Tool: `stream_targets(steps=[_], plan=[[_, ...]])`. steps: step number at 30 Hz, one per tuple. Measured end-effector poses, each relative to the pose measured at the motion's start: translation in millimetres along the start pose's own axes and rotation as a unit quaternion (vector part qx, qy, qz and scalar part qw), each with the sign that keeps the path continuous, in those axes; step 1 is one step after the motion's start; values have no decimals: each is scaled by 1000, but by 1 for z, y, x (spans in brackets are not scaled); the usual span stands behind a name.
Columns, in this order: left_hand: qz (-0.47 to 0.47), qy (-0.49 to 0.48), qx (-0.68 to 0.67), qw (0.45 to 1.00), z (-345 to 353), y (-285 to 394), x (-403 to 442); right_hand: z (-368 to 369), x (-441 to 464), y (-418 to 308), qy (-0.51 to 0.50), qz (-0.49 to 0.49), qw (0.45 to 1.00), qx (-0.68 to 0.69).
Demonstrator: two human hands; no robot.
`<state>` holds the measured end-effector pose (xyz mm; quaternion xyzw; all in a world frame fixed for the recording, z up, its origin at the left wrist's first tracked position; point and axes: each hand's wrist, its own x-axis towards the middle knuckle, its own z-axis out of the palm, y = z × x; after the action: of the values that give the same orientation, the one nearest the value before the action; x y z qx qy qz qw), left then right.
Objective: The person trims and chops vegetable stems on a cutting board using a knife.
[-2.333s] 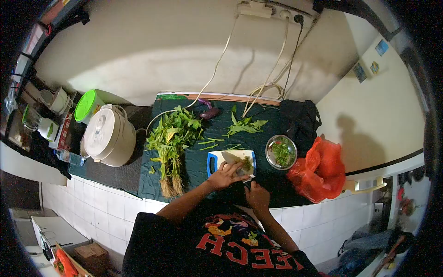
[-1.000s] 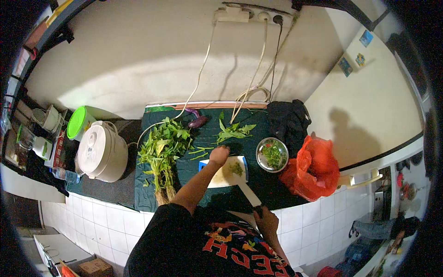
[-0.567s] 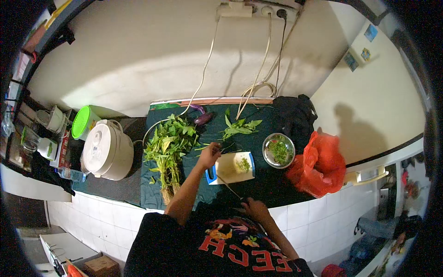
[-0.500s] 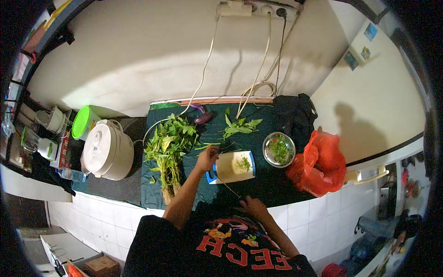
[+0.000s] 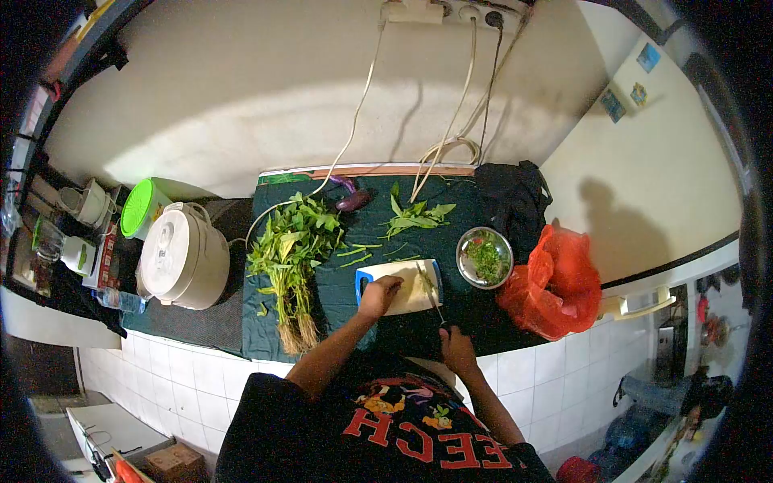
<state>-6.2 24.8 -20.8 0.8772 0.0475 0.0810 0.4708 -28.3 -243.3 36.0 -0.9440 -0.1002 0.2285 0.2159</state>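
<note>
On the dark green cloth lies a white cutting board (image 5: 411, 299) with blue ends. My left hand (image 5: 380, 298) rests over its left half, fingers curled together; whatever they may hold is hidden. My right hand (image 5: 457, 348) grips a knife (image 5: 436, 301) by its dark handle at the board's near right edge. The blade reaches across the board's right part, beside a few chopped green bits (image 5: 426, 279). Loose green stems (image 5: 355, 256) lie just beyond the board. To the right stands a metal bowl (image 5: 505, 278) holding chopped greens.
A big bunch of leafy greens (image 5: 296, 241) with roots lies left of the board. Behind are eggplants (image 5: 353, 200) and loose leaves (image 5: 417, 217). A red plastic bag (image 5: 555, 286) sits at the right, a white rice cooker (image 5: 185, 258) at the left. Power cords hang along the wall.
My left hand has moved right and down onto the board, away from the stems. My right hand has brought the knife right and upward, its blade now across the board's right side.
</note>
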Motion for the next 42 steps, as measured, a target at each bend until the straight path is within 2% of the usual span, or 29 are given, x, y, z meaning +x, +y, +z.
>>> stream_targets(steps=[2,4,5,7,11,13,14,18,21,23,25,28,30,34,37,40,42], plan=[[31,-3,42,999,7,-11,-3,0,1,-6,4,-23,1000,8],[90,-36,150,984,2,-10,-9,7,1,-11,6,-47,999,18],[90,-37,152,984,0,-8,-11,10,2,-15,5,-51,999,16],[168,-42,216,961,0,-9,-16,8,0,-29,6,-54,998,16],[165,-35,233,958,10,-8,-15,-13,-12,-60,8,-104,994,-24],[110,-56,184,975,9,-6,-15,-18,-14,-66,5,-127,991,-40],[85,-63,151,983,9,-5,-14,-19,-14,-69,-3,-127,991,-44],[108,-68,167,978,7,-5,-15,-10,-12,-64,-19,-146,987,-66],[50,-85,114,989,-1,-2,-16,14,-4,-55,-50,-116,989,-75],[134,-62,138,979,-4,-4,-16,25,-1,-53,-64,-101,991,-67],[128,-73,125,981,-2,-10,-13,30,5,-53,-66,-99,991,-60],[108,-91,108,984,-4,-10,-13,26,12,-59,40,-148,988,-35],[96,-99,103,985,-2,-13,-13,18,22,-66,-11,-110,993,-51],[115,-83,113,983,7,-26,-13,15,20,-69,-39,-49,998,-29],[103,-91,112,984,3,-22,-12,37,16,-56,-33,-105,994,-20],[108,-87,132,982,2,-20,-11,40,20,-65,66,-148,987,-10],[125,-75,148,978,1,-20,-13,25,34,-82,-28,-7,999,21]])
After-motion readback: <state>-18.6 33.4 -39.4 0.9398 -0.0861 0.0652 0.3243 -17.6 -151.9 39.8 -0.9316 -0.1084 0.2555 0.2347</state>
